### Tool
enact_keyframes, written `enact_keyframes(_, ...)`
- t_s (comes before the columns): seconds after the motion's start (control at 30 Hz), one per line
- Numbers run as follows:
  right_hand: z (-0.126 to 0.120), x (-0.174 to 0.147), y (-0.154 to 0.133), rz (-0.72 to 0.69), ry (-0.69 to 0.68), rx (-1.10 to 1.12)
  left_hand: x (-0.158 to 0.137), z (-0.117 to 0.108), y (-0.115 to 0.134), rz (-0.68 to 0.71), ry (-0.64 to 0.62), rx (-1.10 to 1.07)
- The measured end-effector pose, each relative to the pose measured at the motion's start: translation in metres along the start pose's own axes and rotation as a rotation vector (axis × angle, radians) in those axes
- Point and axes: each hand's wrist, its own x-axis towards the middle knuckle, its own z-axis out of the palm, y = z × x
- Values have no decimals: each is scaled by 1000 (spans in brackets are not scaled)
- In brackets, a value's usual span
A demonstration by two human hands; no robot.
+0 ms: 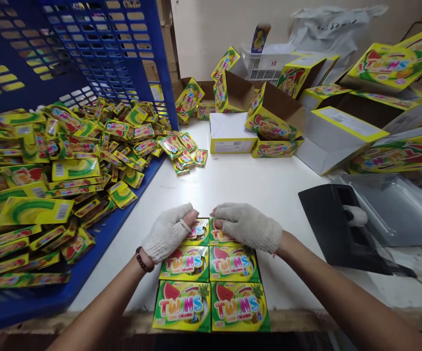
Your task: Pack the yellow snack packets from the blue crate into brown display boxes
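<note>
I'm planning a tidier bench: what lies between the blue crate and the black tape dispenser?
In the head view, the left hand and right hand, touching the back two of six Twins boxes; a small pile of packs lies nearer the crate.

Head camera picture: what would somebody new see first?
Probably the big blue crate on the left, heaped with small yellow-green boxes. Next, six visible TWINS boxes in two columns, front middle, with a white-gloved left hand and right hand at the farthest pair.

Gloved hands (169,234) (249,226) on farthest two of six TWINS boxes (229,265); blue basket (165,73) at left.
</note>
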Motion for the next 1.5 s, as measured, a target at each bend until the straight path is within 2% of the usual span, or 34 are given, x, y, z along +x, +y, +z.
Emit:
enact_keyframes(0.1,5,-2,-6,-12,-129,-151,-8,5,2,-37,100,-24)
enact_keyframes(0.2,8,-3,-12,-69,-129,-316,-13,7,1,-53,141,5)
enact_keyframes(0.27,11,-1,-10,-71,-98,-347,-13,8,-2,-77,146,18)
enact_keyframes(0.33,13,3,-1,-50,-51,-192,-11,9,-6,-107,153,6)
enact_keyframes(0.47,15,6,24,30,105,464,-9,8,-11,-57,162,-45)
enact_keyframes(0.53,17,3,29,59,147,630,-10,7,-14,-32,172,-57)
enact_keyframes(0.6,20,-1,24,85,135,533,-11,8,-16,-66,217,-89)
enact_keyframes(0.7,16,-3,11,73,58,24,-11,8,-18,-192,242,-192)
enact_keyframes(0.73,12,-2,8,54,79,-113,-10,8,-18,-213,226,-216)
enact_keyframes(0.8,-3,-2,10,30,250,-220,-9,7,-18,-188,181,-223)
enact_keyframes(0.87,-16,-2,16,57,530,-172,-8,6,-17,-127,147,-200)
enact_keyframes(0.9,-19,-3,19,85,621,-115,-8,6,-17,-112,138,-195)
enact_keyframes(0.93,-19,-4,21,113,634,-53,-8,6,-18,-111,137,-195)
enact_keyframes(0.97,-16,-5,21,140,576,-5,-7,7,-18,-116,142,-196)
enact_keyframes(1.03,-2,-5,18,162,333,11,-7,8,-18,-108,160,-181)
enact_keyframes(1.07,7,-5,14,165,222,-21,-7,9,-17,-90,167,-155)
enact_keyframes(1.13,21,-5,6,163,103,-133,-7,8,-13,-18,157,8)
enact_keyframes(1.23,28,-5,-7,160,62,-343,-14,3,2,130,96,443)
enact_keyframes(1.3,26,-8,-14,140,55,-463,-26,1,14,213,67,639)
enact_keyframes(1.43,29,-19,-18,24,195,-506,-62,11,17,303,89,813)
enact_keyframes(1.5,35,-28,-16,-43,271,-470,-77,19,8,305,146,784)
